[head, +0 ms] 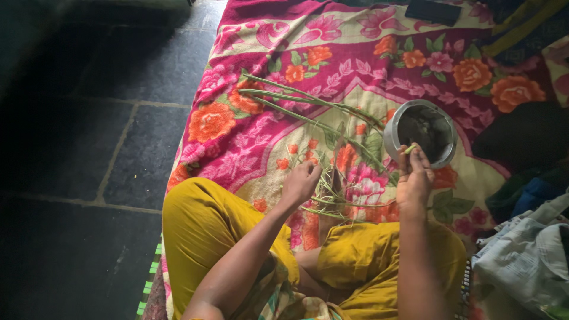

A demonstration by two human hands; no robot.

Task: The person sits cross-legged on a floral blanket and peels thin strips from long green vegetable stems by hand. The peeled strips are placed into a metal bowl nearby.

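My right hand [414, 178] pinches a small green pod piece [409, 149] at the near rim of a round steel bowl [392, 131]. The bowl stands on a floral blanket and holds dark cut pieces, too dim to make out. My left hand [301, 182], fingers curled, rests on a heap of thin green strings and peelings [329, 195] in front of my crossed legs in yellow cloth. Several long green pods [296, 99] lie across the blanket beyond that hand, slanting toward the bowl.
The pink and cream floral blanket [249, 136] covers the sitting area; its left edge meets a dark stone tile floor [89, 118]. Crumpled pale cloth [527, 261] lies at the right, darker fabrics [521, 136] behind it. A dark flat object [432, 10] lies at the blanket's far edge.
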